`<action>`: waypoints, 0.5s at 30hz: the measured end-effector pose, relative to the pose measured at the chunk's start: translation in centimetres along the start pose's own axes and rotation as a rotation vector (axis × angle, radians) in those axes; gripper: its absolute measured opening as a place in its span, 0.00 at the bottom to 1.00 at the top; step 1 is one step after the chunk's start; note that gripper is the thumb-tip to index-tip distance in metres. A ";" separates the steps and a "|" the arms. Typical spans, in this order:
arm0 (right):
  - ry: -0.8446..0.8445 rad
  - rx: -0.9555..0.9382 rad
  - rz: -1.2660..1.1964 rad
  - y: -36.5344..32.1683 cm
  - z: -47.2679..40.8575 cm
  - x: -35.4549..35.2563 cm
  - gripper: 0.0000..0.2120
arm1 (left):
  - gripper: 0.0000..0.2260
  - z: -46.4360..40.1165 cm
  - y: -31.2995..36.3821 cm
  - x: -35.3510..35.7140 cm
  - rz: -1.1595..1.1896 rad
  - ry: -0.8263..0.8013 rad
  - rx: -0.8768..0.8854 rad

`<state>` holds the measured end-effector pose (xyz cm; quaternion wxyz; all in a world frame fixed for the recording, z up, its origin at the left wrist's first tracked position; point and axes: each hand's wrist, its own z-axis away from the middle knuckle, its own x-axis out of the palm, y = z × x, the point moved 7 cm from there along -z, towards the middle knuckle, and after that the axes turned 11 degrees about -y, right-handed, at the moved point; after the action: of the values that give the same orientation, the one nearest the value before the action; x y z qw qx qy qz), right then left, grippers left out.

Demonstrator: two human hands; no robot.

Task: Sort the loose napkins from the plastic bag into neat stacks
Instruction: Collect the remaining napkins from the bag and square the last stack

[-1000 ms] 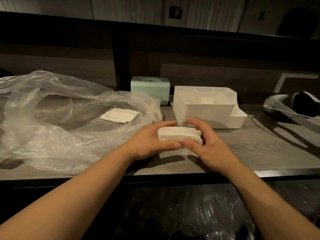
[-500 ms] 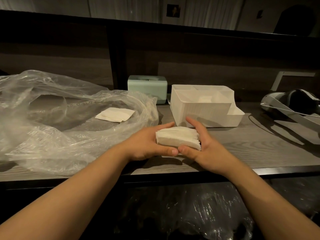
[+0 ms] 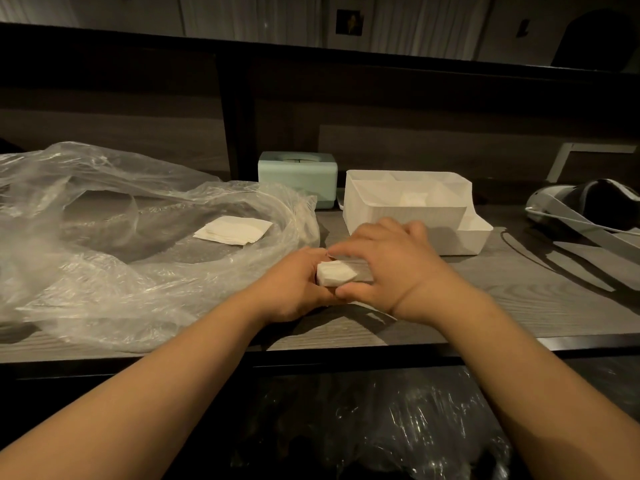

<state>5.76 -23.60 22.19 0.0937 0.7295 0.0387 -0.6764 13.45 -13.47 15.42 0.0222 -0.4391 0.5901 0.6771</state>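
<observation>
Head view: both hands — left hand (image 3: 294, 289), right hand (image 3: 391, 268) — grip soft white napkin stack (image 3: 336, 273).

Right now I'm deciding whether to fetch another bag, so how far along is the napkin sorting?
Done: one small white stack seems to sit inside the white organizer. In hand: the left hand and right hand squeeze a napkin stack square above the table. Left: a few loose napkins lie in the plastic bag.

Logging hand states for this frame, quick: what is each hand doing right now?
Left hand: grips the napkin stack from its left end.
Right hand: fingers curled over the same stack, holding it.
</observation>
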 end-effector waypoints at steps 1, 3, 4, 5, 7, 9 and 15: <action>-0.038 -0.021 0.024 -0.4 -0.6 0.0 0.22 | 0.13 0.1 0.1 0.1 0.023 0.000 -0.003; -0.085 -0.037 -0.021 -0.5 -1.3 -0.1 0.17 | 0.11 0.4 0.0 -0.1 0.126 0.028 -0.035; -0.074 -0.041 -0.098 -0.2 -1.4 -0.3 0.15 | 0.11 0.5 0.0 -0.3 0.206 0.051 -0.033; -0.026 -0.041 -0.229 0.2 -1.4 -0.6 0.13 | 0.13 0.7 -0.1 -0.6 0.287 0.085 -0.027; 0.126 -0.009 -0.624 1.3 -0.9 -0.8 0.09 | 0.16 1.0 -0.1 -1.2 0.426 0.135 -0.024; 0.256 0.066 -1.005 2.5 -0.3 0.2 0.11 | 0.16 1.0 0.0 -1.1 0.571 0.119 -0.025; 0.250 0.017 -1.191 3.3 0.7 2.2 0.27 | 0.18 0.9 -0.4 -1.5 0.484 0.178 -0.034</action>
<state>5.84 -27.14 20.25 -0.3121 0.6571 0.4455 -0.5218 14.06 -11.91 16.01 -0.1999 -0.3431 0.6661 0.6314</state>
